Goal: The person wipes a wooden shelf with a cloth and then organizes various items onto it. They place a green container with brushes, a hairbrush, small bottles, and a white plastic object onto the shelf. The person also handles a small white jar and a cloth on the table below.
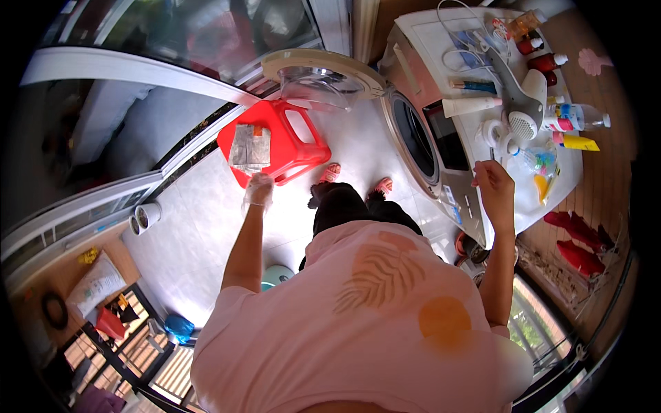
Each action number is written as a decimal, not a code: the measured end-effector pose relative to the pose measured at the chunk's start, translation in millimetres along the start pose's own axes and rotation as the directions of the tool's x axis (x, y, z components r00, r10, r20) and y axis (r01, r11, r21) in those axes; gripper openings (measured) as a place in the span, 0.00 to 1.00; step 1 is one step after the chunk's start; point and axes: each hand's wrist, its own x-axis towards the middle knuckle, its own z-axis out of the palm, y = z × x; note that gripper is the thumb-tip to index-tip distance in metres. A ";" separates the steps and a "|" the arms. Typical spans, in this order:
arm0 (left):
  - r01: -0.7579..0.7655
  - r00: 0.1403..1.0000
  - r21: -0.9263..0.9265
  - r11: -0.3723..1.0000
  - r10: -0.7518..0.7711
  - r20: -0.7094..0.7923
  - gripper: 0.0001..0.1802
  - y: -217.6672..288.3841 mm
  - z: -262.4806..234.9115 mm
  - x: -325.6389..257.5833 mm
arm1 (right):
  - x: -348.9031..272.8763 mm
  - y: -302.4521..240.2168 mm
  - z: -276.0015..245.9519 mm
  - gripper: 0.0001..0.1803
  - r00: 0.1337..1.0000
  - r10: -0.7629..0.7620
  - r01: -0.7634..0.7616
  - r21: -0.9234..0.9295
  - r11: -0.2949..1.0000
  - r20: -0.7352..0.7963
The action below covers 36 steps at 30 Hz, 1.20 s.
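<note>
My left hand (258, 189), in a clear plastic glove, is closed on the near end of a folded grey cloth (249, 148). The cloth lies over the red plastic stool (286, 141), which has cut-out openings in its sides. Raised by the front edge of the washing machine's top (430, 55) is my right hand (494, 182), its fingers curled in a loose fist with nothing showing in them. The machine's round door (323, 72) stands swung out beyond the stool, and its drum opening (413, 138) faces the floor space.
On the machine top lie a hair dryer (525, 100), a white tube (471, 105), a clear plastic bottle (585, 117) and several red bottles. Two white pots (146, 217) stand by the sliding door frame at left. Red shoes (582, 241) lie at far right.
</note>
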 end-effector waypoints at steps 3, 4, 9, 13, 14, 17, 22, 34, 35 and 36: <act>0.144 0.989 -0.243 0.959 -0.134 0.057 0.15 -69.5 54.8 19.9 | -13.7 -9.5 26.2 0.08 0.997 -0.020 0.020 0.003 1.000 -0.071; 0.142 0.990 -0.299 0.943 -0.129 0.066 0.17 -97.1 73.5 19.9 | -19.5 -15.6 28.0 0.07 0.996 -0.019 0.013 -0.073 0.997 -0.082; 0.333 0.930 -0.729 0.598 -0.083 0.357 0.14 -121.2 83.8 69.1 | -49.5 -25.5 44.6 0.06 0.955 0.000 -0.069 -0.220 0.973 -0.298; -0.648 0.728 -0.039 0.761 0.634 0.260 0.13 -127.2 81.9 102.1 | -91.3 -22.0 50.5 0.08 0.881 0.090 -0.190 -0.173 0.966 -0.465; -0.547 0.757 -0.132 0.827 0.556 0.344 0.13 -108.4 80.3 109.7 | -101.1 -25.7 51.1 0.08 0.859 0.089 -0.217 -0.200 0.955 -0.505; 0.048 0.837 -0.466 0.884 0.219 0.502 0.13 -31.9 56.8 157.5 | -134.3 -13.5 52.8 0.09 0.783 0.186 -0.311 -0.114 0.944 -0.594; -0.015 0.828 -0.648 0.761 0.373 0.419 0.12 123.5 -47.0 217.2 | -191.6 -10.3 31.5 0.10 0.622 0.269 -0.438 -0.042 0.898 -0.736; -0.333 0.657 -0.808 0.486 0.734 0.171 0.10 402.1 -247.1 167.7 | -319.7 96.0 -253.9 0.06 0.056 -0.038 -0.085 -0.043 0.995 -0.998; -0.336 0.660 -0.810 0.481 0.734 0.162 0.10 420.5 -253.7 161.9 | -329.5 101.3 -294.1 0.07 0.028 0.000 -0.088 -0.002 0.996 -1.000; -0.341 0.661 -0.808 0.481 0.734 0.158 0.10 439.5 -261.0 155.3 | -341.2 106.7 -333.1 0.07 -0.040 0.020 -0.073 0.023 0.997 -0.999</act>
